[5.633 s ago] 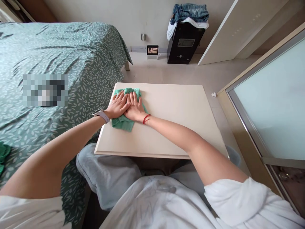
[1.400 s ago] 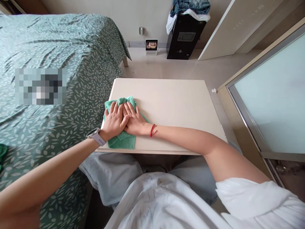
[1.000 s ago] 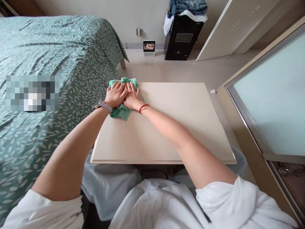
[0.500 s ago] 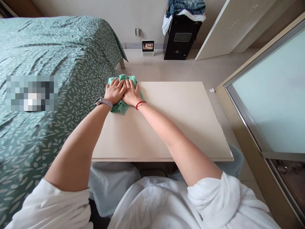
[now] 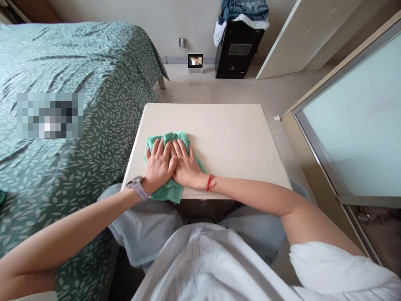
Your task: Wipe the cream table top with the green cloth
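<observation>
A green cloth (image 5: 169, 193) lies spread on the left front part of the pale tabletop (image 5: 225, 142). One end of it reaches the near edge. My left hand (image 5: 158, 165) presses flat on the cloth, fingers stretched out, a watch on its wrist. Beside it my right hand (image 5: 186, 167) also lies flat on the cloth, a red bracelet at the wrist. The thumb side of the left hand overlaps the right. Neither hand is closed around the fabric.
A bed (image 5: 103, 92) with a green leaf-pattern cover stands close along the left. Beyond the table are a small screen device (image 5: 195, 62) and a black cabinet (image 5: 236, 54) topped with clothes. A frosted-glass sliding door (image 5: 354, 138) runs along the right.
Both hands and the cloth have moved from the far left corner toward me along the table's left side. My elbows now bend outward.
</observation>
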Tool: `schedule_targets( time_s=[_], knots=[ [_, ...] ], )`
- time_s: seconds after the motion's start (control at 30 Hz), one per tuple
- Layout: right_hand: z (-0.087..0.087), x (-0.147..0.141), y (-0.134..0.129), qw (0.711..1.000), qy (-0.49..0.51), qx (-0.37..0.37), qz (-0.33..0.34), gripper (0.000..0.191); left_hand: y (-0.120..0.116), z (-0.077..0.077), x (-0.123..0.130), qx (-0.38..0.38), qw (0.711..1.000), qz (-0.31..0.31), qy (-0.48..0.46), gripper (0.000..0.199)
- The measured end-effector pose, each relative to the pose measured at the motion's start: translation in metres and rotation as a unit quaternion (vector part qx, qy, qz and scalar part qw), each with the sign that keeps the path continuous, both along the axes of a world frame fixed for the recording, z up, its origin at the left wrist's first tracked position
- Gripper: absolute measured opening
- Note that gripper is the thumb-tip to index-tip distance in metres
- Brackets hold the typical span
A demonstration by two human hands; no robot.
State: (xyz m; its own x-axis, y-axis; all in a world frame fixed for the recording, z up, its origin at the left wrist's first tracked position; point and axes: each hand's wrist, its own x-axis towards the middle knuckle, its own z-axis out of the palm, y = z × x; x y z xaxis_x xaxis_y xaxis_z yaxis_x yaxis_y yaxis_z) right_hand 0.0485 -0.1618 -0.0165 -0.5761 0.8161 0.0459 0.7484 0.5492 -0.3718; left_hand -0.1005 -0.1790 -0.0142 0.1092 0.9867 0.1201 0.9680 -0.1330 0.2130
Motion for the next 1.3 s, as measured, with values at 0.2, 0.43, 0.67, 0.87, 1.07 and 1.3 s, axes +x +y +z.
schedule_targets(
  time_s=[0.2,0.43,0.67,0.87,1.07,1.3],
  knots=[
    [-0.009,0.047,-0.076,0.996,-0.020,0.048,0.071,0.087,-0.088,-0.019,0.030,0.040,0.999,-0.023,-0.012,0.075],
    [-0.012,0.048,-0.042,0.996,-0.030,0.052,0.068,0.089,-0.045,-0.011,0.035,-0.001,1.000,-0.030,-0.009,0.077],
    [-0.001,0.028,0.060,0.999,-0.046,0.002,0.001,0.086,0.068,0.004,0.033,-0.024,0.999,-0.019,0.009,0.075],
    [-0.006,0.013,0.146,0.998,-0.014,0.003,-0.054,0.081,0.161,0.003,0.021,0.001,0.998,-0.057,-0.008,0.074],
    [-0.015,0.004,0.203,0.997,-0.007,0.018,-0.078,0.079,0.217,0.001,0.018,0.015,0.998,-0.060,-0.022,0.070],
    [-0.011,0.001,0.232,0.996,-0.020,0.018,-0.087,0.076,0.247,-0.001,0.017,0.018,0.997,-0.046,-0.058,0.067]
  ],
)
